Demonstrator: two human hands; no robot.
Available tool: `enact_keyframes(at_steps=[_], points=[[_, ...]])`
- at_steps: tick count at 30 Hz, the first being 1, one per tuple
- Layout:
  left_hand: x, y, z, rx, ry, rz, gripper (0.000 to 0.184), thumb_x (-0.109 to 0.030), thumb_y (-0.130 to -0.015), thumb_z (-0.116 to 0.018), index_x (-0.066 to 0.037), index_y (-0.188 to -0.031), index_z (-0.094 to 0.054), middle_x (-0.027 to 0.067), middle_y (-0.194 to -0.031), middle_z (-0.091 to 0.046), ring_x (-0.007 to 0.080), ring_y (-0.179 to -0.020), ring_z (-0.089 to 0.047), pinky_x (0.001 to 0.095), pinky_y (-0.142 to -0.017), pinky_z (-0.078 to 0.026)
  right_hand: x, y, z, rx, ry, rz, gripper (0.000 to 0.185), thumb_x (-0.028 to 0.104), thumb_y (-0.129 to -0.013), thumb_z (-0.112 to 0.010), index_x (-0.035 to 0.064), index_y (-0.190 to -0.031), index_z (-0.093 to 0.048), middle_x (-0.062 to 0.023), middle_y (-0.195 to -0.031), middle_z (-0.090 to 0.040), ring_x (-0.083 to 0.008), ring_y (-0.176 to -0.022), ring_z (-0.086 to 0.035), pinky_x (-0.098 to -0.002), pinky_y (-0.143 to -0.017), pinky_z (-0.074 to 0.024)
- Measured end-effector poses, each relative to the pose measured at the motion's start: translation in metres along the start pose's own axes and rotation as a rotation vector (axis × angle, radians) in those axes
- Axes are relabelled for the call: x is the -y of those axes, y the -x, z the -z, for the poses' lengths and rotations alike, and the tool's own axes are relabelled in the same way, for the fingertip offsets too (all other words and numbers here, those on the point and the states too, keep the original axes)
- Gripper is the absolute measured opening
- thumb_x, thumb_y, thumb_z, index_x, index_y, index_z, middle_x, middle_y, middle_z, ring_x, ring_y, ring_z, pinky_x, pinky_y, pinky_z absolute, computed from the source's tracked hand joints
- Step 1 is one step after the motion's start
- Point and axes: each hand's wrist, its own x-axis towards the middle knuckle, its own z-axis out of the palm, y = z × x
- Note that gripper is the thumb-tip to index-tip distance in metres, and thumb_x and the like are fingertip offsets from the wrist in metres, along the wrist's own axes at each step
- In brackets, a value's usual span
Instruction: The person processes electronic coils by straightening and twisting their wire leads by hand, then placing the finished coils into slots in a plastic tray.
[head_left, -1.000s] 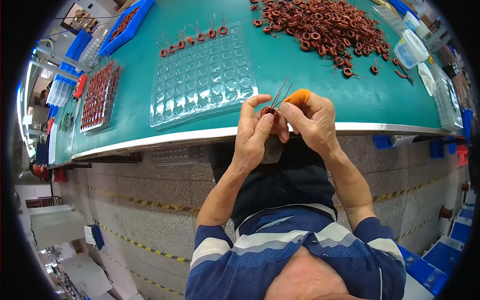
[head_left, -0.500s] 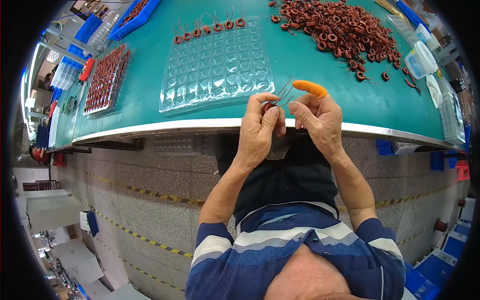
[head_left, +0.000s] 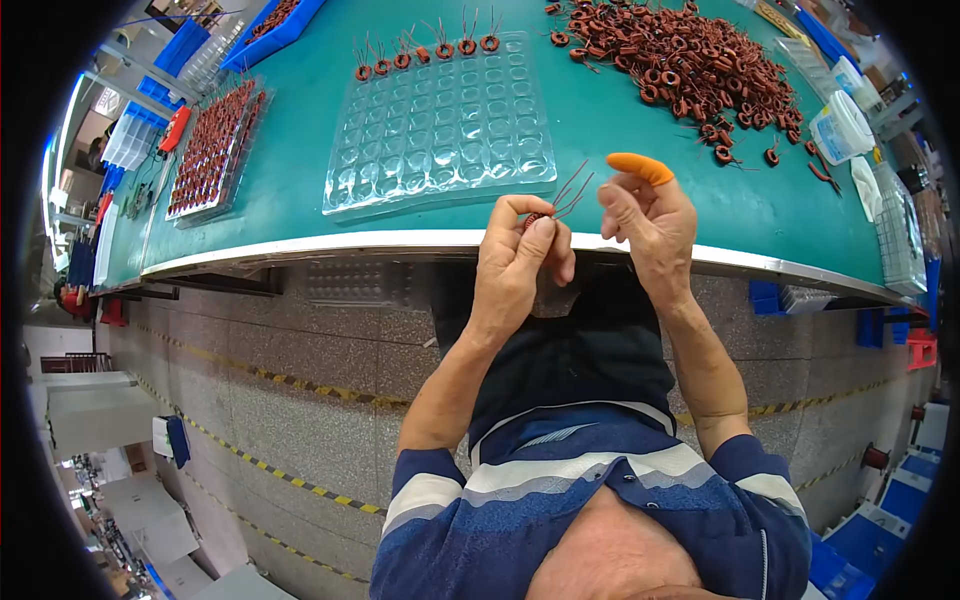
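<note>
Between the thumb and fingers of my left hand (head_left: 517,250) is a small copper-wound ring coil (head_left: 534,219), its thin wire leads pointing up and right. My right hand (head_left: 654,222) is just right of the leads and apart from them, its fingers spread and holding nothing; an orange cover (head_left: 640,166) sits on one finger. Beyond my left hand lies a clear plastic tray (head_left: 440,140) with round pockets, and several coils (head_left: 445,50) stand along its far row. A large heap of coils (head_left: 690,65) lies at the far right of the green table.
A filled tray of coils (head_left: 212,150) lies at left, near a red-handled tool (head_left: 175,129) and a blue bin (head_left: 275,35). On the right are a white tub (head_left: 842,127), cutters (head_left: 823,175) and stacked clear trays (head_left: 900,235). The table's metal edge (head_left: 400,240) runs before me.
My right hand has drawn away to the right from the coil's leads and opened. My left hand still holds the coil. The view has shifted, so the table items appear farther right.
</note>
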Motion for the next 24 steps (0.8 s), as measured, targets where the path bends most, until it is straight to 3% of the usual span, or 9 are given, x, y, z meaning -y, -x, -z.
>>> enact_keyframes(at_steps=[8, 11, 17, 24], points=[[-0.003, 0.004, 0.0, 0.032, 0.126, 0.067, 0.018, -0.021, -0.101, -0.047, -0.005, -0.11, -0.045, 0.0075, -0.077, -0.053, 0.0169, -0.059, -0.057, 0.026, -0.051, -0.046, -0.011, 0.004, -0.004, 0.027, 0.107, 0.114, 0.029, 0.01, -0.084, -0.074, 0.0001, -0.106, -0.059, -0.0058, -0.082, -0.067, -0.0085, -0.062, -0.061, -0.022, -0.055, -0.0487], [-0.002, 0.005, 0.003, 0.017, 0.181, 0.086, 0.018, -0.02, -0.101, -0.048, -0.005, -0.11, -0.045, 0.0081, -0.077, -0.053, 0.0172, -0.06, -0.058, 0.0266, -0.051, -0.046, -0.021, 0.005, -0.004, 0.007, 0.258, 0.256, 0.027, 0.01, -0.084, -0.074, 0.0001, -0.104, -0.059, -0.0059, -0.08, -0.067, -0.0092, -0.062, -0.061, -0.0226, -0.055, -0.0495], [-0.001, 0.005, 0.0, -0.003, 0.154, 0.076, 0.019, -0.017, -0.101, -0.047, -0.004, -0.115, -0.04, 0.007, -0.076, -0.051, 0.0152, -0.066, -0.056, 0.026, -0.057, -0.046, -0.015, 0.008, -0.004, -0.076, 0.081, 0.148, 0.033, 0.011, -0.085, -0.074, -0.0005, -0.112, -0.059, -0.0059, -0.083, -0.066, -0.0075, -0.064, -0.06, -0.0214, -0.055, -0.0497], [0.0, -0.002, 0.011, 0.017, -0.125, -0.044, 0.022, -0.011, -0.1, -0.048, -0.002, -0.117, -0.038, 0.006, -0.08, -0.054, 0.0108, -0.067, -0.055, 0.024, -0.06, -0.046, 0.005, -0.01, -0.018, 0.31, 0.084, -0.024, 0.026, 0.011, -0.09, -0.067, -0.0036, -0.11, -0.06, -0.0055, -0.081, -0.065, -0.0071, -0.066, -0.06, -0.0212, -0.057, -0.0495]])
